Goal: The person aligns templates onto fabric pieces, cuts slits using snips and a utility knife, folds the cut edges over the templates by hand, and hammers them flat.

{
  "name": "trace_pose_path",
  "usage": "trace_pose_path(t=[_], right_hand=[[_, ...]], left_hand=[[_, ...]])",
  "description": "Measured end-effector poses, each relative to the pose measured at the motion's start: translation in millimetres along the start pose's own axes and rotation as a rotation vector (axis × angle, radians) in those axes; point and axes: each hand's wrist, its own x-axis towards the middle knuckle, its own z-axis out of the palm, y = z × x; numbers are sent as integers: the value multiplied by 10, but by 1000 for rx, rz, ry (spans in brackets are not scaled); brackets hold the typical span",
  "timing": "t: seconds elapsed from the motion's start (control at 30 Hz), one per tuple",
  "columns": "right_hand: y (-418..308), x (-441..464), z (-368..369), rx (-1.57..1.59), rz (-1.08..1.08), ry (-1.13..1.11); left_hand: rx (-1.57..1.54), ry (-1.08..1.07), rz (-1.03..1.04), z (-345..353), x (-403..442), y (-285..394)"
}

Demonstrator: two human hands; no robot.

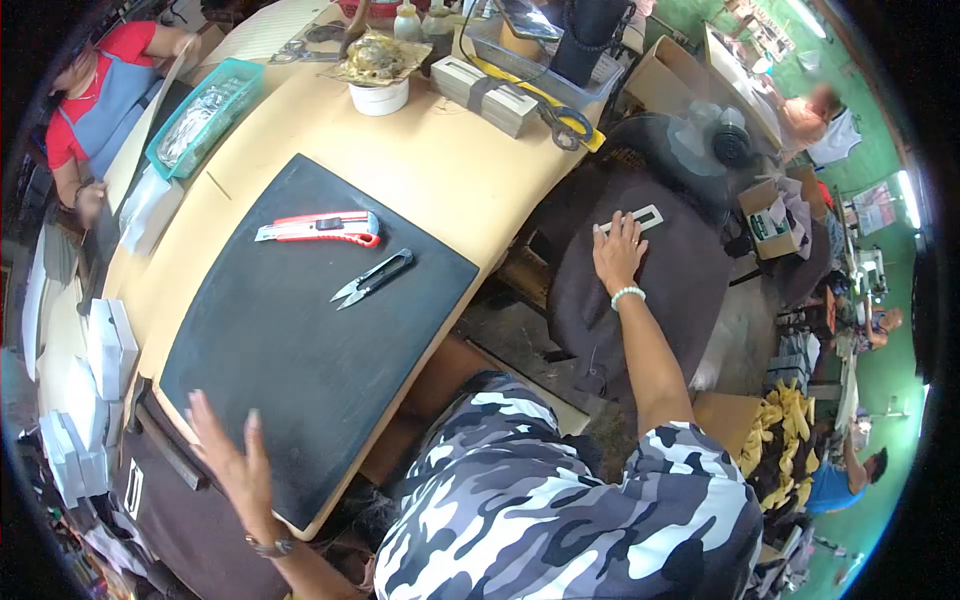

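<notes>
My left hand [238, 462] is raised over the near-left corner of a black cutting mat [290, 380]. Its fingers are apart and it holds nothing. My right hand [620, 255] lies flat, fingers stretched out, on dark brown material [640, 310] at my right side. Its fingertips touch or lie close to a small white rectangular frame [648, 217] with a slot. On the mat are a red and white box cutter [325, 228] and a pair of black-handled thread snips [375, 277]. Both lie apart from my hands.
A teal basket [212, 118] stands at the table's left edge, near a person. Along the back are a white tub [380, 97], strapped stacked blocks [485, 97] and blue-handled scissors [572, 127]. White boxes [110, 345] and more brown material [185, 510] are at left.
</notes>
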Motion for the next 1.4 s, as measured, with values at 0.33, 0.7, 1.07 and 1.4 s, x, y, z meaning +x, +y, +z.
trace_pose_path(t=[0.33,0.7,1.07,1.4], right_hand=[[396,39,276,-89,-10,-138],[136,239,127,-101,82,-42],[451,531,391,189,283,129],[-262,-571,-1481,907,84,712]], left_hand=[[59,-100,-54,375,-376,549],[46,-61,-29,399,-382,522],[36,-43,-35,391,-379,536],[-258,82,138,306,-387,744]])
